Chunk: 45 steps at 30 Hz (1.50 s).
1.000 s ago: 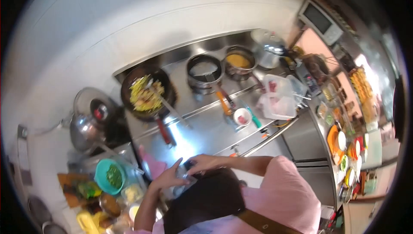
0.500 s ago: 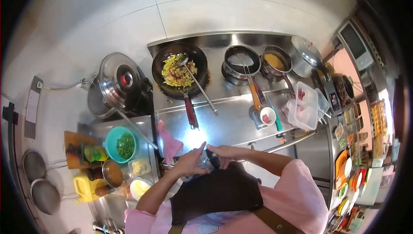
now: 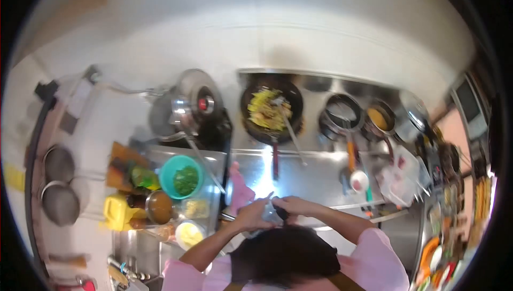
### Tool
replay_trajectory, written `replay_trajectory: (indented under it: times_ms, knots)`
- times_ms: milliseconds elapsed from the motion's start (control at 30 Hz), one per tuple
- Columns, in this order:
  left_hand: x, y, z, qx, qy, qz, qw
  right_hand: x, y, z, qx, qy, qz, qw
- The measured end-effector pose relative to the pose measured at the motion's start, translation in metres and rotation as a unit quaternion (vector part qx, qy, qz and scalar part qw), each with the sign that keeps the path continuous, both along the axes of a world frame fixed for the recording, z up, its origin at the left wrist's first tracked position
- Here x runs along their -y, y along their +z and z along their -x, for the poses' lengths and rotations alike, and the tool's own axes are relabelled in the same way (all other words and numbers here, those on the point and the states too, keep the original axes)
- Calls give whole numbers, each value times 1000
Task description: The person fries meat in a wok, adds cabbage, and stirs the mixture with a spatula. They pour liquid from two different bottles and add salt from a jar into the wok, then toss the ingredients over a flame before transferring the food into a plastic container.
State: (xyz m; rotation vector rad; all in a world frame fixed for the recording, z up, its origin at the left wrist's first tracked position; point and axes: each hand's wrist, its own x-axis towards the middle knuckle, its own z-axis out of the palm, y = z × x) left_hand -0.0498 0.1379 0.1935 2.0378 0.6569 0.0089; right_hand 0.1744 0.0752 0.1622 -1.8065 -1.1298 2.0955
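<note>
Here both hands' fingers (image 3: 255, 217) clamp a small jar (image 3: 271, 215); the wok (image 3: 271, 110) holds yellow stir-fry.

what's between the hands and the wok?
Head view: a bare, glaring stretch of steel counter, crossed by the wok handle and the spatula shaft. A pink cloth lies just left of the line from the hands.

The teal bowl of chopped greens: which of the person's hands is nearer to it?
Left. The left hand is right of the teal bowl; the right hand lies farther right.
</note>
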Motion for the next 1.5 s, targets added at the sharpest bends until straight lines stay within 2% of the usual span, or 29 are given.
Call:
replay_trajectory:
  times_ms: [67,100,133,167,200,233,267,300,333,367,400,433,500,533,567,600,633,700,800,900,967,1033,1133,1233,1333,1367,1433,1467,1500]
  knots:
    - [-16,1,23,89,81,-6,993,-27,16,-15,-99,-49,-102,989]
    - [-35,2,38,128,131,38,982,-49,25,-18,-64,-124,-89,986]
    - [-51,7,54,177,177,80,965,-66,39,-23,-70,-173,-156,970]
    - [-71,24,71,248,248,73,934,-85,58,-23,57,-200,-245,947]
    - [-86,48,90,200,379,38,903,-106,39,-41,224,-144,-342,901]
    - [-102,114,106,256,408,25,876,-122,-15,-67,320,-154,-387,851]
    - [-134,139,138,260,442,-36,858,-139,-72,-86,414,-170,-425,786]
    - [-167,164,170,258,477,-97,835,-150,-94,-92,412,-120,-439,789]
    - [-166,248,186,200,543,-191,793,-158,-108,-99,411,-73,-447,791]
    - [-167,298,193,312,597,-237,700,-168,-154,-114,357,-100,-465,804]
    - [-198,328,231,209,604,-472,607,-179,-199,-130,300,-126,-480,815]
    - [-211,374,255,245,604,-508,564,-176,-186,-115,399,-135,-375,825]
    - [-235,454,296,306,584,-562,499,-163,-156,-108,421,-95,-357,828]
    - [-246,483,317,310,585,-582,472,-156,-119,-105,422,-75,-341,837]
    - [-266,498,344,366,496,-630,473,-141,-85,-109,412,-75,-358,834]
    - [-284,520,391,221,496,-749,381,-123,-52,-113,397,-70,-382,832]
    - [-290,525,411,206,467,-759,403,-105,-10,-118,404,-53,-373,834]
    - [-324,516,466,103,541,-782,292,-73,71,-121,408,-10,-359,839]
    - [-333,501,475,118,565,-753,314,-55,119,-140,465,103,-334,814]
    - [-344,503,483,105,595,-723,335,-77,89,-142,458,119,-266,840]
    - [-351,505,483,85,615,-712,329,-105,39,-128,437,75,-311,841]
    - [-365,503,497,64,632,-712,299,-122,18,-109,396,-34,-400,826]
    - [-375,500,510,38,628,-726,277,-127,38,-98,258,-222,-234,911]
    - [-383,493,511,34,628,-724,284,-141,15,-114,329,-172,-326,869]
    - [-387,485,513,27,633,-719,286,-171,-72,-142,448,-24,-415,791]
    - [-389,484,515,22,633,-720,284,-166,-85,-147,447,22,-469,761]
    - [-391,480,522,12,632,-722,282,-140,5,-124,325,-39,-318,890]
    - [-391,475,522,7,630,-725,280,-125,60,-108,279,-77,-233,929]
    - [-389,470,523,0,624,-730,278,-119,73,-113,185,-158,-205,948]
